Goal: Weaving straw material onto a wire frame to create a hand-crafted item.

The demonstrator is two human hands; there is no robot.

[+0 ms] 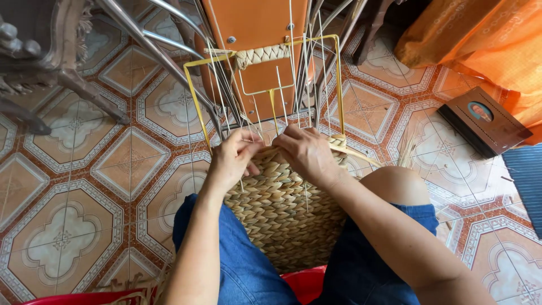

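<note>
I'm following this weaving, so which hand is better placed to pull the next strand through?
Probably the left hand: its fingers pinch at the woven basket's top edge, while the right hand lies flat, pressing the weave.

A woven basket (282, 209) sits between the knees, a book-like box (484, 127) lying to its right.

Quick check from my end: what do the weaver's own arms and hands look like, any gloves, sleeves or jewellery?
Both arms are bare to the picture's edge, no sleeves in view. The left hand and right hand wear no gloves; no rings, watch or bracelets show. Blue denim shorts cover the thighs.
</note>
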